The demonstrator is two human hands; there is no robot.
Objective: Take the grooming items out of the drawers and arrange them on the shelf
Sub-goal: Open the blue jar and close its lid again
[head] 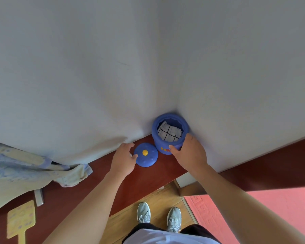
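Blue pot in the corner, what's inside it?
Inside the blue pot lies something white with black grid lines, perhaps folded cloth. Whatever is beneath it is hidden. Its lid lies off beside it; the right hand grips the pot.

Matt blue plastic pot (pixel 167 147) & lid (pixel 146 155), glossy wood shelf (pixel 148 178).

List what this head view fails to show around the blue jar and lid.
Head view:
- Under the checked cloth in the blue jar: hidden by cloth and rim.
- Jar's label: partly covered by the right hand, too small to read.
- Left hand at the blue lid: gripping or only touching, unclear.
- Yellow paddle: cut off by the bottom edge.
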